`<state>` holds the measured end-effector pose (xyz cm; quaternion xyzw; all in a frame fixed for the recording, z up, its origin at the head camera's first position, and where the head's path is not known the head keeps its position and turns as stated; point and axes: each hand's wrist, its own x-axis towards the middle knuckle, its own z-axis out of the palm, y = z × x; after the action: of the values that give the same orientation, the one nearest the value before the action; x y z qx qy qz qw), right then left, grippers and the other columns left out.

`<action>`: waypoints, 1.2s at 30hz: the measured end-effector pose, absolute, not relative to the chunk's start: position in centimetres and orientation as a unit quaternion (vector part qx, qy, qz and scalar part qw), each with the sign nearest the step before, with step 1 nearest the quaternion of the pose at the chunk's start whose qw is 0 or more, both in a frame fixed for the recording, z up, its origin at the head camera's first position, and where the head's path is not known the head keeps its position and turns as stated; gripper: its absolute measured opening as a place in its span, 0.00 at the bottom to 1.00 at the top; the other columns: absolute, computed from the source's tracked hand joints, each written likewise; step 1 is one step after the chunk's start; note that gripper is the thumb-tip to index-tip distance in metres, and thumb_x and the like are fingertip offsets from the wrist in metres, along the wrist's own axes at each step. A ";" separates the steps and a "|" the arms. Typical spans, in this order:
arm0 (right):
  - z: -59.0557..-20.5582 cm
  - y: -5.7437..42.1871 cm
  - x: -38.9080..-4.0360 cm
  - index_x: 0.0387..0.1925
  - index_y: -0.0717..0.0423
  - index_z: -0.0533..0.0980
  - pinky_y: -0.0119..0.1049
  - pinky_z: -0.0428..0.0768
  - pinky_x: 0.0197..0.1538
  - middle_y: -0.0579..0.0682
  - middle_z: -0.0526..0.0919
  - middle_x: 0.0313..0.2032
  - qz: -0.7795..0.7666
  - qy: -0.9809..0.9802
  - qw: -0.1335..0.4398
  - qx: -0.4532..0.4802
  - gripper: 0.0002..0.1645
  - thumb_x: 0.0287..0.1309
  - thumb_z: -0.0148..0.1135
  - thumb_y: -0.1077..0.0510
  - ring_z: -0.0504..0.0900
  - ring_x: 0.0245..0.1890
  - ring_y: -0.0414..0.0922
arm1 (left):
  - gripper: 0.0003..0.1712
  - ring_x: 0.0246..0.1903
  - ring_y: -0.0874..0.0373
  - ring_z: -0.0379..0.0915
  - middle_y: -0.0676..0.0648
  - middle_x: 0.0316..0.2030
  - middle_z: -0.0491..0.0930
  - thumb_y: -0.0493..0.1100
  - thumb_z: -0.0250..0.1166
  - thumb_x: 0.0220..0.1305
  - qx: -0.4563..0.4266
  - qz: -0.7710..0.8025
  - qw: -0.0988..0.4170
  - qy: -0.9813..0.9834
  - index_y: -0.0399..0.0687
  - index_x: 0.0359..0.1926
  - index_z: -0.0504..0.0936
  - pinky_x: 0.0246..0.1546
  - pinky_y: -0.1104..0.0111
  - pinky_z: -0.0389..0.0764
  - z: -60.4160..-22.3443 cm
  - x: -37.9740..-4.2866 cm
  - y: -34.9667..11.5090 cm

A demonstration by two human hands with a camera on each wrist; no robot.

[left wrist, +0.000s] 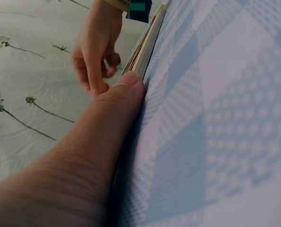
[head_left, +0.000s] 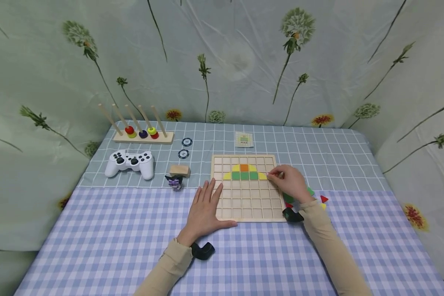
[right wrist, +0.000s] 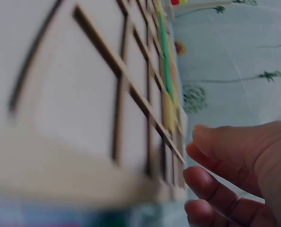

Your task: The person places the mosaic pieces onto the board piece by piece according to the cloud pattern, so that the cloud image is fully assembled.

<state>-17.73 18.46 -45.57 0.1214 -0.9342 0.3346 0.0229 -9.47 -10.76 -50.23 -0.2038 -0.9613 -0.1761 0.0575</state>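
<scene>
From my station I see a beige left sleeve (head_left: 166, 269) and matching right sleeve (head_left: 334, 253). One curved black wrist piece (head_left: 202, 250) sits nearside of the grid board (head_left: 247, 202); a second piece (head_left: 293, 215) marks its near-right corner.

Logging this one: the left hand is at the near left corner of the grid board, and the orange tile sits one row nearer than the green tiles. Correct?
Not quite: the head view shows the orange tile one row farther away than the green tiles. The left hand is at the near left corner of the grid board.
</scene>
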 end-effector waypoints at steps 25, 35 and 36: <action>-45.3 24.5 -15.1 0.36 0.63 0.83 0.41 0.73 0.28 0.56 0.82 0.34 0.265 -0.964 0.000 0.021 0.23 0.49 0.71 0.46 0.78 0.32 0.51 | 0.69 0.71 0.45 0.34 0.39 0.73 0.44 0.83 0.58 0.39 -0.199 -0.176 0.048 -0.963 0.45 0.74 0.51 0.69 0.55 0.37 -50.2 -9.6 -10.7; -45.8 23.1 -15.2 0.34 0.59 0.78 0.38 0.65 0.22 0.50 0.78 0.27 0.281 -0.958 0.030 0.039 0.12 0.49 0.71 0.58 0.70 0.21 0.45 | 0.70 0.71 0.46 0.34 0.40 0.73 0.44 0.83 0.58 0.39 -0.195 -0.175 0.047 -0.964 0.47 0.74 0.50 0.69 0.56 0.36 -50.4 -9.7 -10.6; -45.8 23.0 -15.2 0.34 0.59 0.77 0.37 0.65 0.22 0.50 0.78 0.27 0.287 -0.957 0.030 0.040 0.12 0.49 0.71 0.59 0.70 0.21 0.45 | 0.70 0.71 0.47 0.33 0.41 0.73 0.43 0.83 0.58 0.38 -0.194 -0.175 0.044 -0.964 0.47 0.74 0.50 0.69 0.56 0.36 -50.4 -9.7 -10.6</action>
<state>-15.23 22.97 -45.79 0.0405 -0.9566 0.2870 0.0301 -9.65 -10.65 -50.37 -0.1937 -0.9643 -0.1751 0.0445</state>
